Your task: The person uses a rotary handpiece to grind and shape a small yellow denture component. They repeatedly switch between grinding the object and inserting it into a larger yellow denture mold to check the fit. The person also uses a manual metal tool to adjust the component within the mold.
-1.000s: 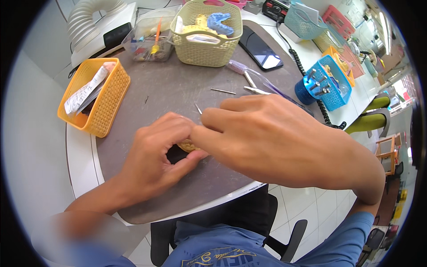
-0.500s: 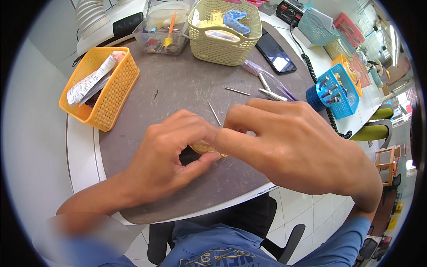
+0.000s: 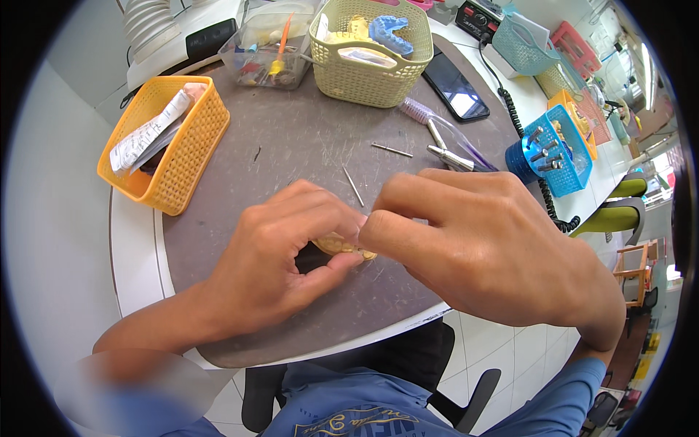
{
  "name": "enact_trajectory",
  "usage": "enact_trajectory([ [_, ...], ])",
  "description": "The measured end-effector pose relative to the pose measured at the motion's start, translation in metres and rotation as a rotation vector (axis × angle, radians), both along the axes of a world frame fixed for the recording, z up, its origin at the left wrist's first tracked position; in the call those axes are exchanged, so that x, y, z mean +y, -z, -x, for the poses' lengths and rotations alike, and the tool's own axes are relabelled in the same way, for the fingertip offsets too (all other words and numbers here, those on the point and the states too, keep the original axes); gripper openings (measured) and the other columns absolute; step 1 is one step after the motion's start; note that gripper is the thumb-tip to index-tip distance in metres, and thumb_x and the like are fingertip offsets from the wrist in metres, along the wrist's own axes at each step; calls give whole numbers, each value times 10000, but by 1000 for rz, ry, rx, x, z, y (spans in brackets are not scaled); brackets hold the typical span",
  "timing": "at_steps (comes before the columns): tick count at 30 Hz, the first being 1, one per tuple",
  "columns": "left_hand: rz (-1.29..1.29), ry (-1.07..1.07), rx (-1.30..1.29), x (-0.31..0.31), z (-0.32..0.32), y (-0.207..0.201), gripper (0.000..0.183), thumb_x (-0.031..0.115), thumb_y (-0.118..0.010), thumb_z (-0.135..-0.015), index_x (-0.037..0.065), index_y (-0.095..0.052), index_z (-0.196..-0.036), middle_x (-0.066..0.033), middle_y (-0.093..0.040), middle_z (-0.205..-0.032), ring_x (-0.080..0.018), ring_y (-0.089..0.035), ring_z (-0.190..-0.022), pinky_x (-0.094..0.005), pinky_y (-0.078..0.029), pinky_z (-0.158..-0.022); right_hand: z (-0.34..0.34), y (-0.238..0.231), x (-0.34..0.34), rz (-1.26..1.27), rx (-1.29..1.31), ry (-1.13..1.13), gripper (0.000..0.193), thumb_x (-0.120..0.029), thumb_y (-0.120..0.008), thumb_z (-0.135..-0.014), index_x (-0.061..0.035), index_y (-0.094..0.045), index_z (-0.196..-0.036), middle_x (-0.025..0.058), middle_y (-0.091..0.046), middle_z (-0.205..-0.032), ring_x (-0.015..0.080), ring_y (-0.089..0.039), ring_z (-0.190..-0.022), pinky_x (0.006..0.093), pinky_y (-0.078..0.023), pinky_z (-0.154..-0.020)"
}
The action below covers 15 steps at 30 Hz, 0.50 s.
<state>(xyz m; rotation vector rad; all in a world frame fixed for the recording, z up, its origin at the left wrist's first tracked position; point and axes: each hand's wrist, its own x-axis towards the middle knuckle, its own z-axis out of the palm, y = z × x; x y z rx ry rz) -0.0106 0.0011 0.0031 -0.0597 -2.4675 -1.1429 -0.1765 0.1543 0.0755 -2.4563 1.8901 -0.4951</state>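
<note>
A yellow dental cast (image 3: pixel 333 245) with a row of teeth lies low over the grey work mat, mostly covered by my fingers. My left hand (image 3: pixel 273 244) curls around it, the thumb on its near side and the fingers over the far side. At the cast's right end is my right hand (image 3: pixel 473 244), its thumb and forefinger pinched together. Whatever sits in that pinch is hidden behind the knuckles. Just beyond the hands lies a thin pointed metal tool (image 3: pixel 353 186), with a short metal rod (image 3: pixel 392 150) farther off.
An orange basket (image 3: pixel 196 146) with papers stands at left. At the back are a clear plastic box (image 3: pixel 255 71), a green basket (image 3: pixel 364 80) holding casts, and a phone (image 3: pixel 455 86). A metal handpiece (image 3: pixel 450 157) and a blue bur holder (image 3: pixel 523 162) lie to the right.
My right hand has shifted slightly right, away from the left fingertips, so a little more of the cast's right end shows. The left hand keeps its grip.
</note>
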Motion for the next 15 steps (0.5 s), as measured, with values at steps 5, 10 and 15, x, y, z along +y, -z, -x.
enact_trajectory([
  [5, 3, 17, -18, -1, 0, -1, 179, 46, -792, -801, 31, -688, -945, -107, -727, -1006, -306, -665, -956, -397, -538, -822, -3, -5, 4, -23, -37, 127, 259, -200, -818, -810, -66, -622, -914, 60, -616, -771, 277, -635, -629, 387, -483, -533],
  [10, -9, 10, -30, -1, -1, -1, 234, -12, -810, -739, 9, -694, -942, -101, -725, -970, -303, -674, -978, -380, -534, -864, -1, -14, 6, -197, 52, 146, 218, -198, -807, -828, -75, -633, -872, 48, -620, -733, 278, -615, -579, 385, -467, -511],
  [15, 2, 9, -9, 0, 0, 0, 177, 48, -792, -803, 35, -691, -947, -104, -726, -1002, -296, -663, -956, -393, -538, -816, -4, -13, 6, -125, -1, 114, 203, -121, -809, -784, -72, -639, -883, 53, -594, -733, 273, -612, -577, 383, -464, -500],
])
